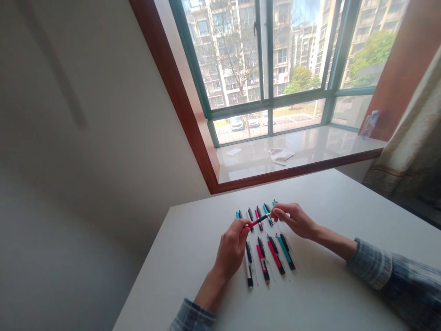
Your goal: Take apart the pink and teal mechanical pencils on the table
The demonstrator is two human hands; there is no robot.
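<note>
A red and black pen [257, 222] is held just above the white table [337, 202] between both hands. My left hand [231, 250] is closed round its red end. My right hand [292, 219] pinches its black tip end. Below the hands lies a row of several pens [268, 259] in black, red and teal. A second row of short pen parts [257, 214] lies behind the hands, partly hidden by my right hand.
A stone window ledge [310, 151] runs behind the table, with a white cloth [280, 156] and a slip of paper [233, 151] on it. A curtain [409, 151] hangs at the right. The table's left edge drops off next to a bare wall.
</note>
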